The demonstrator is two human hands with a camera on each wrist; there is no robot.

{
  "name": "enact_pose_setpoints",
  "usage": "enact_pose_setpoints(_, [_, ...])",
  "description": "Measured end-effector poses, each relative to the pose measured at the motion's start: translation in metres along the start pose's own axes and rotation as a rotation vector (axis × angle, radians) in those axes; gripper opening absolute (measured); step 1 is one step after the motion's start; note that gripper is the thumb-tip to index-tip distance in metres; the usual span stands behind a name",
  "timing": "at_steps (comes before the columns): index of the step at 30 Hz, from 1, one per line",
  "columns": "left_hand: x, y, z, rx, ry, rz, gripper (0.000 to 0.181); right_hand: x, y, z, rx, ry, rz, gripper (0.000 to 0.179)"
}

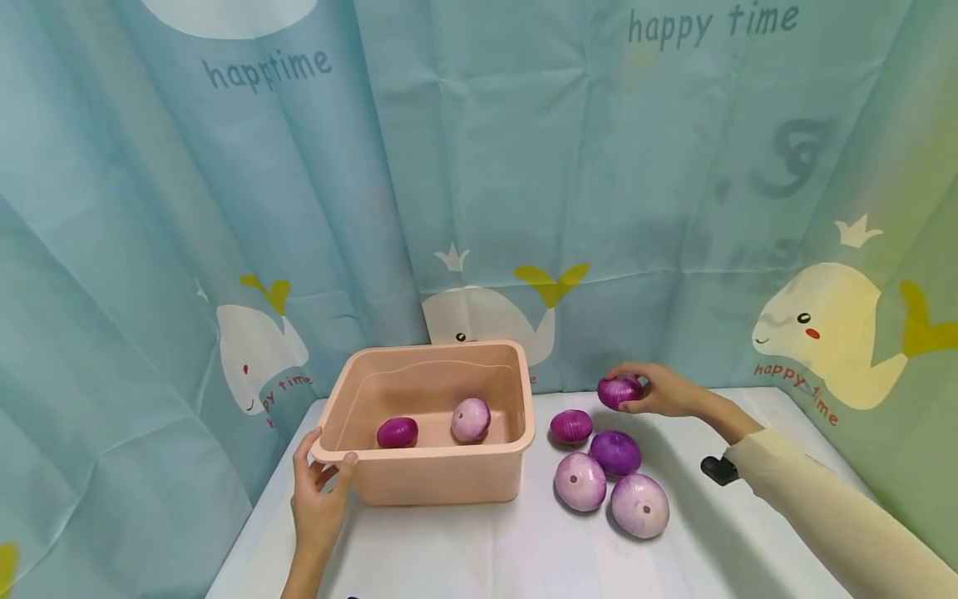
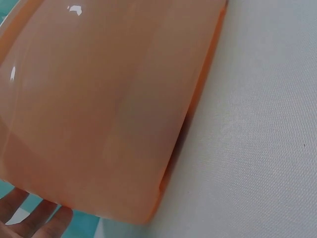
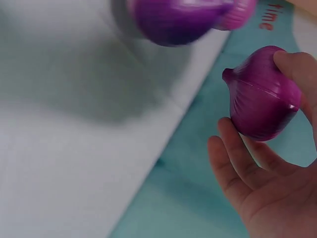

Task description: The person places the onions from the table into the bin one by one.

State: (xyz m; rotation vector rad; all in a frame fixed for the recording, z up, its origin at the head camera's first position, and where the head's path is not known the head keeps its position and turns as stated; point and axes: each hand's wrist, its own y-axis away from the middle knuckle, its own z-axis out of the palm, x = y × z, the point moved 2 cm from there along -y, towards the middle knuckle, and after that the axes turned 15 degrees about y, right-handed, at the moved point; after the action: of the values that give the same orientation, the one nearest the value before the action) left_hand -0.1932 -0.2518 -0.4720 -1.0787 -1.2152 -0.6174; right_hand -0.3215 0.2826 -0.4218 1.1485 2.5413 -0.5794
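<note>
In the head view my right hand (image 1: pixel 659 391) holds a purple onion (image 1: pixel 618 392) over the back of the table. The right wrist view shows this onion (image 3: pixel 265 94) pinched between thumb and fingertips, its pointed tip facing left. My left hand (image 1: pixel 318 499) grips the front left corner of a pink plastic bin (image 1: pixel 430 481), thumb at the front rim and fingers along the left side. A dark purple onion (image 1: pixel 397 433) and a pale onion (image 1: pixel 471 420) lie inside the bin. In the left wrist view, fingertips (image 2: pixel 59 220) touch the bin's edge.
Right of the bin sit a reddish-purple onion (image 1: pixel 571 427), a dark purple onion (image 1: pixel 616 453) and two pale onions, one nearer the bin (image 1: pixel 580 482), the other farther right (image 1: pixel 640 506). A blue curtain (image 1: pixel 494 166) hangs behind the white table (image 1: pixel 449 557).
</note>
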Motion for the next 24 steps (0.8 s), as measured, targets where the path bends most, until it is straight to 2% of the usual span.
enact_pose_setpoints(5, [-0.001, -0.001, 0.000, -0.004, 0.010, -0.002, 0.067, -0.013, -0.008, -0.023, 0.105, 0.079, -0.021, 0.047])
enact_pose_setpoints(11, [0.001, -0.002, 0.001, -0.006, 0.015, -0.002, 0.068, -0.023, -0.015, -0.043, 0.182, 0.133, 0.037, 0.053])
enact_pose_setpoints(16, [0.002, -0.001, 0.001, -0.003, 0.009, -0.006, 0.068, -0.026, -0.018, -0.049, 0.218, 0.137, 0.104, 0.055])
enact_pose_setpoints(24, [0.000, 0.000, -0.001, 0.006, -0.001, -0.006, 0.068, -0.028, -0.021, -0.051, 0.253, 0.145, 0.143, 0.058])
